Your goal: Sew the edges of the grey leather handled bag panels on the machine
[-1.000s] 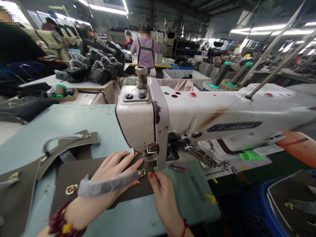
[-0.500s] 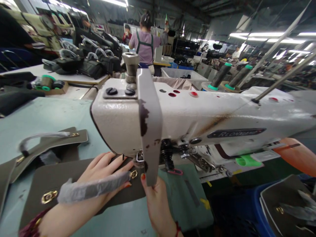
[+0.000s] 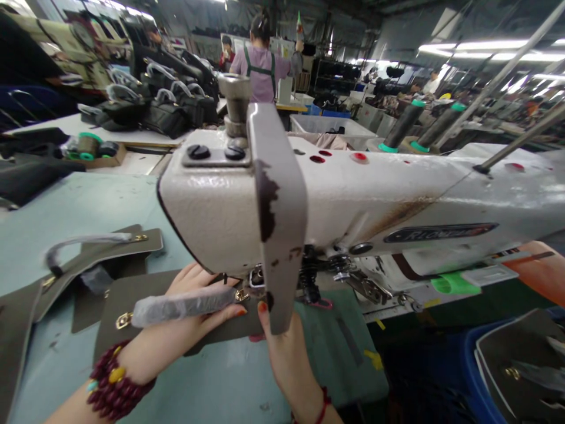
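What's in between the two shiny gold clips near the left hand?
A plastic-wrapped handle stretches between the gold clips, passing over the left hand; the head view shows it.

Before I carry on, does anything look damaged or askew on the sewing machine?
Yes. On the sewing machine, paint is chipped off the upright white bar, leaving dark patches, and a rusty-brown streak runs above the nameplate. Both look like surface wear.
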A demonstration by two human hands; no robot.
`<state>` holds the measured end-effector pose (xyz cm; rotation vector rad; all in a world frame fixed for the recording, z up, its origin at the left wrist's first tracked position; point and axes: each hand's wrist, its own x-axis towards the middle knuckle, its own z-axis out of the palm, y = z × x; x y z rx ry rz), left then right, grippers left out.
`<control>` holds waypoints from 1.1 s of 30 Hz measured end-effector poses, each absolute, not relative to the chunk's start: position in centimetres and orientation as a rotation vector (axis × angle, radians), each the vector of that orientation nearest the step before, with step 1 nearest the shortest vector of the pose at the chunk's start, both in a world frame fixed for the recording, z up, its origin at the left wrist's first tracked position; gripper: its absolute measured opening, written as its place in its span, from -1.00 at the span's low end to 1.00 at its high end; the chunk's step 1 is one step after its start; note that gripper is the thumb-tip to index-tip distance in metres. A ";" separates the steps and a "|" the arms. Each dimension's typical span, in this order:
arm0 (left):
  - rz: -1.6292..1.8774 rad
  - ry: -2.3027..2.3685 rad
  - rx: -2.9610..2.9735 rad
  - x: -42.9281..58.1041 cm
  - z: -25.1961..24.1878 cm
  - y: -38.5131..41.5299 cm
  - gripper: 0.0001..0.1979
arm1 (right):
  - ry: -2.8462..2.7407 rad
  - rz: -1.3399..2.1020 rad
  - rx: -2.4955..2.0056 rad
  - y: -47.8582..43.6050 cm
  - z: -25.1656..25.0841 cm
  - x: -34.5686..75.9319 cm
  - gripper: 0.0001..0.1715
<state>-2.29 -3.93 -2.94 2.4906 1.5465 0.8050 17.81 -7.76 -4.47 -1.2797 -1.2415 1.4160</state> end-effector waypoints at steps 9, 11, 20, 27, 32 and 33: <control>0.462 1.548 2.494 -2.6 -1.5 -4.2 -0.68 | -0.975 1.672 -1.100 -9.1 -5.7 19.3 -0.42; 0.458 1.552 2.501 -2.4 -1.0 -4.3 -0.65 | -0.993 1.654 -1.093 -9.1 -5.5 19.4 -0.44; 0.579 1.482 2.492 -1.8 0.3 -4.2 -0.59 | -1.145 1.574 -1.136 -8.9 -5.1 18.6 -0.48; 0.491 1.467 2.586 -2.3 -0.2 -4.3 -0.54 | -1.149 1.520 -1.165 -8.9 -6.3 18.1 -0.48; 0.449 1.563 2.564 -1.7 0.3 -4.6 -0.63 | -1.117 1.500 -1.140 -8.9 -5.9 18.1 -0.49; 0.431 1.580 2.551 -1.8 0.0 -4.6 -0.66 | -1.109 1.501 -1.134 -8.9 -5.8 18.1 -0.49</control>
